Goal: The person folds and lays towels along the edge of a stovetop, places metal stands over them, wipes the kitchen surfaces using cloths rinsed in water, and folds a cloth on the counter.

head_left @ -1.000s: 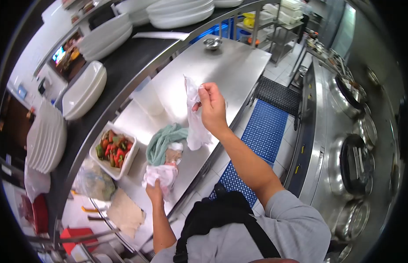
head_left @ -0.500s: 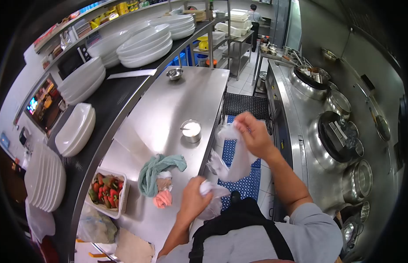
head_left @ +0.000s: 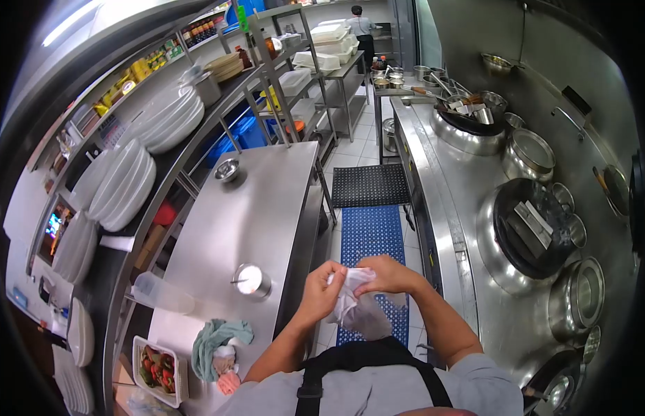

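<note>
A thin, whitish, translucent plastic bag (head_left: 362,315) hangs crumpled in front of my body, above the blue floor mat. My left hand (head_left: 322,288) pinches its upper edge from the left. Close beside it, my right hand (head_left: 386,275) grips the same edge, thumb pressed against the bunched plastic. To the left on the steel table (head_left: 267,201) stands a metal pot (head_left: 252,281) with white contents and a utensil handle. A green cloth (head_left: 218,340) and a pink cloth (head_left: 229,383) lie in a heap nearer me.
A white tub (head_left: 180,388) of red and green peppers sits at the table's near left. Stacked white plates (head_left: 125,187) line the left shelf. Along the right runs a steel cooking range (head_left: 451,243) with woks and pots. Another person (head_left: 360,35) stands far back.
My hands, apart before with plastic in each, have come together at the bag's edge. My right hand moved down and left. The view has shifted, showing more of the aisle ahead.
</note>
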### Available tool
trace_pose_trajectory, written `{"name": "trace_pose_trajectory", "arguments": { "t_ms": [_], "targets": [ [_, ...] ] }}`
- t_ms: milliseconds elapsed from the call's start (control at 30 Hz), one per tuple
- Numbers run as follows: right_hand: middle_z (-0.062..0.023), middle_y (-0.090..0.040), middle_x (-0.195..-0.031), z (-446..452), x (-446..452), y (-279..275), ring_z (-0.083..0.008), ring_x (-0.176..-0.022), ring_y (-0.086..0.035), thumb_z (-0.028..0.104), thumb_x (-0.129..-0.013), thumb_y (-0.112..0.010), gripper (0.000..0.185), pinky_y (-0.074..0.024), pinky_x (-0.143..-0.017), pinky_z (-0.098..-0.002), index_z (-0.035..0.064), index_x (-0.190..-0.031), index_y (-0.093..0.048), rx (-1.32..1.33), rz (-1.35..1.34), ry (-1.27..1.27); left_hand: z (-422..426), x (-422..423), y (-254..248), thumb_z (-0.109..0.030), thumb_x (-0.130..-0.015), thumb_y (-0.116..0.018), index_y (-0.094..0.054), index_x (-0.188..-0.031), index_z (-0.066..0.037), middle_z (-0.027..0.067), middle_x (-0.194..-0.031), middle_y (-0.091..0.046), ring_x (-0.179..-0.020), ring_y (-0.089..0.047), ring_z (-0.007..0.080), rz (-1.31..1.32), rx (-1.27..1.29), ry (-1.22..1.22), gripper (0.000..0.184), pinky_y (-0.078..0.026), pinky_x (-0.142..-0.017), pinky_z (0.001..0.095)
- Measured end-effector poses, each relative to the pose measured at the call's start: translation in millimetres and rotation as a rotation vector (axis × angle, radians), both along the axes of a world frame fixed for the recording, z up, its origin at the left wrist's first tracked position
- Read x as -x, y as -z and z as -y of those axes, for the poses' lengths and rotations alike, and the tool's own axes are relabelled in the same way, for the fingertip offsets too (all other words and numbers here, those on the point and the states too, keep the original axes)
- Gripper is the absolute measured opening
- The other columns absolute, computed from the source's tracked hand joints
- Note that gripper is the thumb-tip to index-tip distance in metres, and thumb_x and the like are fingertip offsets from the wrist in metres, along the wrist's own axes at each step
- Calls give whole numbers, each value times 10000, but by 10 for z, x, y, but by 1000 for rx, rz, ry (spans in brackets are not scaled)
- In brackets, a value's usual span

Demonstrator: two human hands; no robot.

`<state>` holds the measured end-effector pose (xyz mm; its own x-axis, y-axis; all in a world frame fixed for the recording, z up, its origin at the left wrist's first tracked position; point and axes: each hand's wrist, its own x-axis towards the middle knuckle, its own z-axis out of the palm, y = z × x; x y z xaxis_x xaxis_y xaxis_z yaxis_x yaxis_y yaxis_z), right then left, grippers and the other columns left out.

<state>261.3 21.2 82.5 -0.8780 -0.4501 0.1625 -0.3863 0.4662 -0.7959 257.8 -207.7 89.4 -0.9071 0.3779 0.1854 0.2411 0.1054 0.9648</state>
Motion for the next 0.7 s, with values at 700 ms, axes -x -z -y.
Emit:
{"name": "trace_pose_trajectory", "arguments": {
  "t_ms": [700],
  "targets": [
    [-18, -749, -924, -183, 3281, -49, -99, -862, -648, 120, -866, -752, 222, -522, -809, -276, -1, -1052, -738, 220, 226, 27, -97, 3034, -187, -77, -977, -680, -619, -1170, 10, 98, -1105, -663, -974, -680, 193, 44, -803, -257, 220, -565, -858, 329]
  ]
}}
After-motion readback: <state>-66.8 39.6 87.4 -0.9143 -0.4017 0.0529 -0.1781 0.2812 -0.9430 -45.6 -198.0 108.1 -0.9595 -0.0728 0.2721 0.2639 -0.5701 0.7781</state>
